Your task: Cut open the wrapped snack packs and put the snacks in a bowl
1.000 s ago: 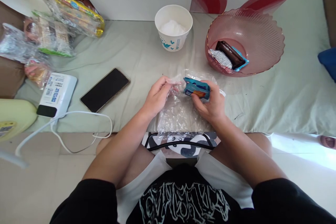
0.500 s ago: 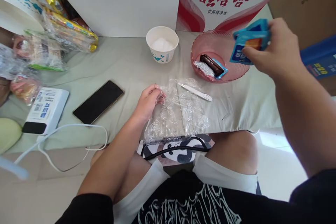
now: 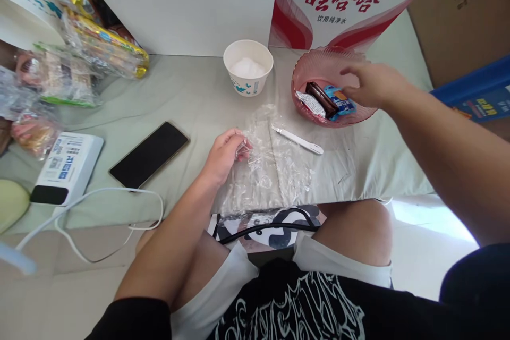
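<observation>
Pinching the clear plastic bag [image 3: 261, 170], my left hand [image 3: 225, 156] presumably anchors it. My right hand [image 3: 372, 82], fingers parted and apparently unladen, hangs over the pink bowl [image 3: 313, 66], whose wall confines the blue packets [image 3: 346, 103] beside a brown packet [image 3: 322, 99]. A white knife [image 3: 298, 140] obstructs the bag's right side; a paper cup [image 3: 249, 85] stands beyond.

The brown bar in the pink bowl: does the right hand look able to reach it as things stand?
Probably yes: the right hand is open at the bowl, and the blue packet beside the brown bar leaves its top uncovered.
</observation>
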Demonstrator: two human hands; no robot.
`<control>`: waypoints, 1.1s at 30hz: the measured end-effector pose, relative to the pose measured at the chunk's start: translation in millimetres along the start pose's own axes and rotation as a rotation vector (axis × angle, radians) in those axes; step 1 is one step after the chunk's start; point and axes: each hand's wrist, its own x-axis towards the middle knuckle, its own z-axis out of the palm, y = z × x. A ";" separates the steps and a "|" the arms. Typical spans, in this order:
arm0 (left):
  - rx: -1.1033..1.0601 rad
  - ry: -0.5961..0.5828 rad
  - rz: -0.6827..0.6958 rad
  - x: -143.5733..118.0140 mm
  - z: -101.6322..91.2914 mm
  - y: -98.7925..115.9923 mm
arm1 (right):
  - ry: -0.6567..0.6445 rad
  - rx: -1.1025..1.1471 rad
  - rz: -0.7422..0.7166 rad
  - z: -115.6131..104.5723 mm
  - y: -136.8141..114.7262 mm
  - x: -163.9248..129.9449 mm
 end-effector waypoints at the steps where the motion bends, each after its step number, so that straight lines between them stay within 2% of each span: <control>1: 0.003 -0.005 -0.006 0.1 -0.6 0.7 | 0.091 0.035 -0.054 -1.3 -14.2 -19.6; 3: 0.012 -0.029 -0.011 0.4 -1.9 1.7 | 0.222 0.228 -0.232 5.6 -46.5 -63.1; 4: 0.015 -0.048 -0.008 0.5 -2.5 1.8 | 0.207 0.328 -0.359 14.7 -62.5 -84.5; 7: 0.016 -0.108 0.020 0.5 -4.7 0.8 | 0.042 0.379 -0.702 57.7 -99.6 -134.0; 9: 0.014 -0.109 0.044 0.5 -7.2 0.2 | -0.046 0.304 -0.751 86.2 -111.0 -152.8; 12: 0.034 0.004 0.062 2.4 -13.5 1.8 | -0.068 0.192 -0.655 107.8 -111.4 -170.6; 15: 0.061 0.160 0.085 8.5 -22.6 6.2 | -0.052 0.070 -0.569 105.4 -105.0 -187.2; 19: 0.064 0.307 0.161 17.1 -39.9 9.2 | -0.051 -0.033 -0.521 98.1 -102.2 -203.8; 23: 0.127 0.324 0.299 7.9 -64.2 3.1 | -0.007 0.011 -0.467 104.0 -101.8 -207.2; 25: 0.179 0.361 0.428 -5.8 -73.6 -1.4 | 0.003 0.031 -0.447 106.7 -100.6 -206.8; 27: 0.282 0.458 0.700 -22.5 -76.3 -5.3 | -0.003 0.040 -0.429 107.0 -99.1 -206.4; 28: 0.391 0.420 0.820 -30.5 -74.7 -7.0 | -0.004 0.045 -0.421 106.4 -98.5 -206.1; 29: 0.522 0.298 0.906 -37.5 -71.4 -8.6 | -0.001 0.051 -0.414 105.5 -98.1 -205.9; 30: 0.686 0.075 0.914 -43.0 -66.8 -10.0 | 0.007 0.058 -0.408 104.7 -97.8 -205.7; 31: 0.830 -0.070 0.915 -46.7 -61.8 -11.2 | 0.020 0.066 -0.403 104.2 -97.7 -205.3; 33: 1.066 -0.249 0.845 -49.0 -52.8 -13.1 | 0.046 0.083 -0.383 104.7 -97.5 -204.5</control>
